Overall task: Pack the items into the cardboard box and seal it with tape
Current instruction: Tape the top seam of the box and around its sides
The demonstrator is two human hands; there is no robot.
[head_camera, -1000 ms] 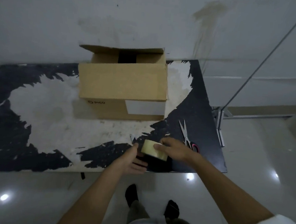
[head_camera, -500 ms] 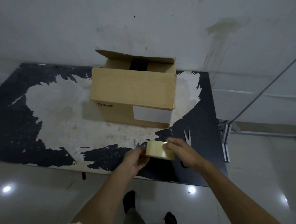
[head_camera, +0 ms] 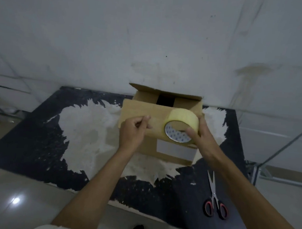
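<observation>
Right hand (head_camera: pixel 203 137) gripped the tape roll (head_camera: pixel 180 126), thumb over the core rim, fingers behind the roll. Left hand (head_camera: pixel 134 131) had fingers curled in a pinch near the roll; probably pulling the tape's free end, but the strip itself was too clear to make out, so couldn't confirm what it held. Both hands were raised in front of the box (head_camera: pixel 147 110), which sat on the table (head_camera: pixel 38 133) against the wall. Near flap was folded down over the top, far flap stood up, dark gap showing between them. Contents not visible. Scissors (head_camera: pixel 215 199) lay on the table, right of the box and nearer the person, untouched.

Risks, as a judgement: box not fully shut, so taping now could seal over a raised far flap or leave the seam open. A clear strip pulled loose could fold back and stick to itself or to the fingers. Both hands busy, none holding the flaps down; box could slide when tape is pressed on.

Versus the earlier frames: roll had been lifted from the table's near edge up to box level. Left hand moved from beside the roll to a pinch away from it. Box and scissors hadn't moved.
</observation>
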